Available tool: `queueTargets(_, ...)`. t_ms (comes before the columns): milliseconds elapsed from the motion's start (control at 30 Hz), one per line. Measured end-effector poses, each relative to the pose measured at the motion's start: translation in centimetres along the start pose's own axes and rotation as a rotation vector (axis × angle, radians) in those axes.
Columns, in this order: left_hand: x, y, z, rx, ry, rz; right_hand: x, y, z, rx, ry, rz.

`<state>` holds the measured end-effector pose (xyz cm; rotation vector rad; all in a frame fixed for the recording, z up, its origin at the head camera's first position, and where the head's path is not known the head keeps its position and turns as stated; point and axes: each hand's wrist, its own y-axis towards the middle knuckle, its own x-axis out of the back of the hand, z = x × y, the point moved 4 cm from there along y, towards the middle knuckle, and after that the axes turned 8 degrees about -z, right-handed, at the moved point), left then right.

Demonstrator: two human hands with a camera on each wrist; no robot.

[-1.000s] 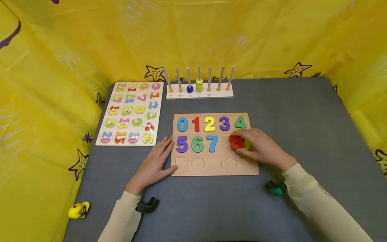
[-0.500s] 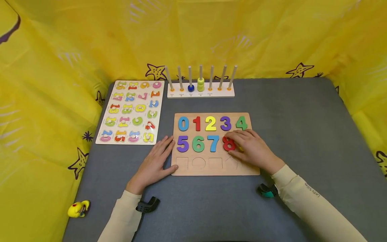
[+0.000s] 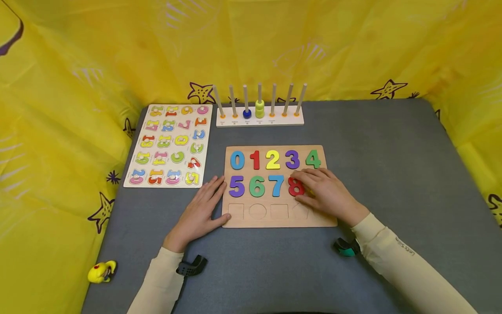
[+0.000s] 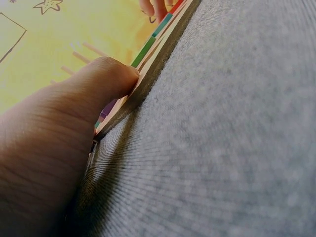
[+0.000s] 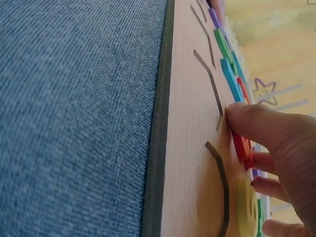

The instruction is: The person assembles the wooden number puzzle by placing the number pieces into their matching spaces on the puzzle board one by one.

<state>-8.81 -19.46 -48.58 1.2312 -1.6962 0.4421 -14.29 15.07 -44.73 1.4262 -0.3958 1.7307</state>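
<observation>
A wooden number puzzle board (image 3: 280,220) lies flat in the middle of the table. My right hand (image 3: 331,194) pinches a red number 8 (image 3: 295,186) between thumb and fingers, at the spot right of the blue 7 (image 3: 276,186). In the right wrist view the 8 sits low on the board, partly behind the thumb, and a yellow number piece (image 5: 243,207) is beside it, under the hand. My left hand (image 3: 199,213) rests at the board's left edge with fingers extended, its thumb (image 4: 116,76) touching the rim.
Left of the board lies a white number puzzle (image 3: 168,148). Behind stands a white peg stand (image 3: 239,122) with one blue ring and light green rings. A small yellow toy (image 3: 101,272) sits at the table's left edge. Yellow cloth (image 3: 251,39) encloses the table.
My right hand has moved left with the red 8, bringing it from right of its outline down into place beside the 7. The left hand has stayed still.
</observation>
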Motion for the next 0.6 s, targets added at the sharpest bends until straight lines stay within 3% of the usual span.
queueTargets(600, 0.05, 0.26, -0.14, 0.021, 0.008, 0.010, 0.22, -0.08, 0.21, -0.019, -0.017, 0.003)
